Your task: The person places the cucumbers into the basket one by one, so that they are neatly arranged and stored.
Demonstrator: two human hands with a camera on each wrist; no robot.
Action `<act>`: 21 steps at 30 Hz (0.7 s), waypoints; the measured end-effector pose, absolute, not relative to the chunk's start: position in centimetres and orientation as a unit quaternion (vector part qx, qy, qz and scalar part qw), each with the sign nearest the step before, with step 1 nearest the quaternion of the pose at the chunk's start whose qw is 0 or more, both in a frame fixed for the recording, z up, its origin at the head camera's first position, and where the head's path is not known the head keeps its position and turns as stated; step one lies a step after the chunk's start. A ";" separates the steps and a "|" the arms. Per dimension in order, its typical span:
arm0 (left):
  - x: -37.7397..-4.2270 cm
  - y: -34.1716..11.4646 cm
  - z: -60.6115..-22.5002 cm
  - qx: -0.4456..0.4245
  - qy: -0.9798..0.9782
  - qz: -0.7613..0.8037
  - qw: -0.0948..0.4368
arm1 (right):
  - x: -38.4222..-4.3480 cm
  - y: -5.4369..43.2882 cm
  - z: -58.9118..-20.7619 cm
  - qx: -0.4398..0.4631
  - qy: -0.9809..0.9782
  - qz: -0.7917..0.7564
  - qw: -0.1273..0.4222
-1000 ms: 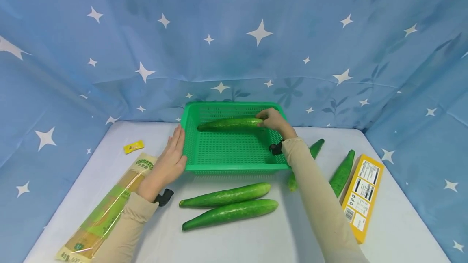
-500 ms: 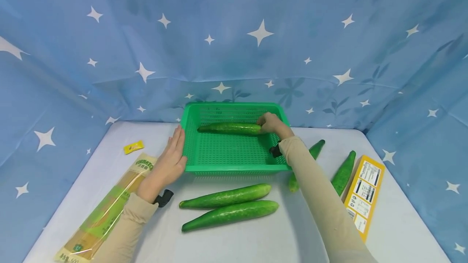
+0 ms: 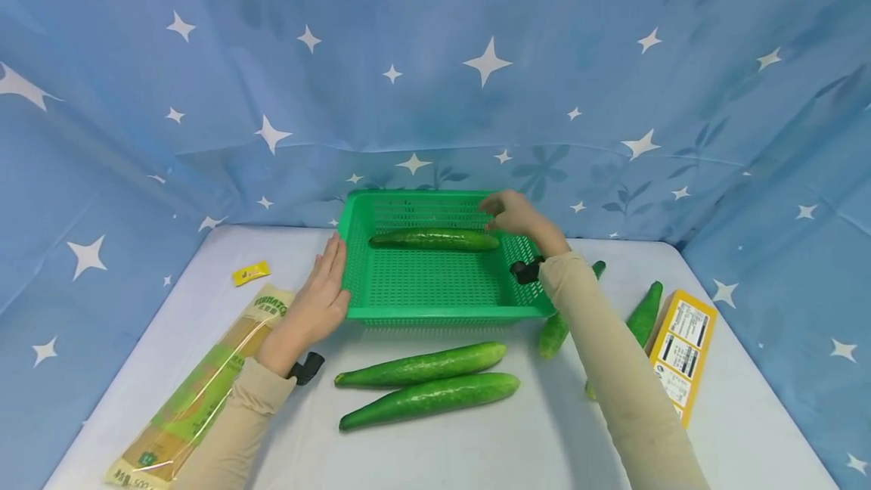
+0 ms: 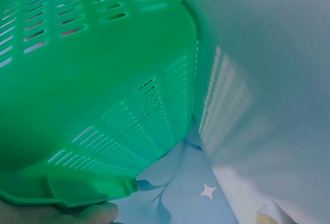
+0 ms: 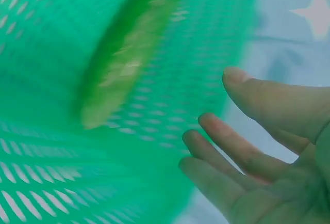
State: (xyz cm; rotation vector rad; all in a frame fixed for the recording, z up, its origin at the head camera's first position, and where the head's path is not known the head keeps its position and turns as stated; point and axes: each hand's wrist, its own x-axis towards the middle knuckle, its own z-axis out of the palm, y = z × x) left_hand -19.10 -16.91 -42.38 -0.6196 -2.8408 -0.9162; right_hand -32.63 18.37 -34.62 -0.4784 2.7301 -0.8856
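Note:
One cucumber (image 3: 434, 239) lies lengthwise across the green plastic basket (image 3: 435, 311), toward its far side. Above the basket's right end is my right hand (image 3: 516, 215), its fingers loosely bent and apart, holding nothing. In the right wrist view a gap separates those fingers (image 5: 242, 152) from the blurred cucumber (image 5: 129, 59). My left hand (image 3: 318, 301) rests with straight fingers along the basket's left wall. Fingertips (image 4: 100, 212) show just under the basket's rim in the left wrist view.
Two cucumbers (image 3: 429, 401) lie in front of the basket. Two more (image 3: 554, 335) (image 3: 645, 312) lie to the right, partly behind my right sleeve. A yellow box (image 3: 683, 354) stands beyond them. On the left are a long noodle packet (image 3: 204, 392) and a small yellow sachet (image 3: 251, 273).
My right hand lowered the cucumber onto the basket floor, let go of it, and moved up and right. The left hand has stayed at the basket's side.

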 end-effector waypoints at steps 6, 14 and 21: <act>-19.1 -16.9 -42.5 -0.200 -0.931 -0.302 0.044 | -28.2 18.5 -30.7 -0.203 0.922 -0.327 0.039; -19.1 -17.1 -42.4 -0.201 -0.930 -0.306 0.042 | -21.0 18.7 -29.2 -0.293 0.880 -0.361 -0.094; -19.2 -17.0 -42.5 -0.210 -0.928 -0.303 0.048 | -16.2 19.3 -32.1 -0.329 0.836 -0.412 -0.150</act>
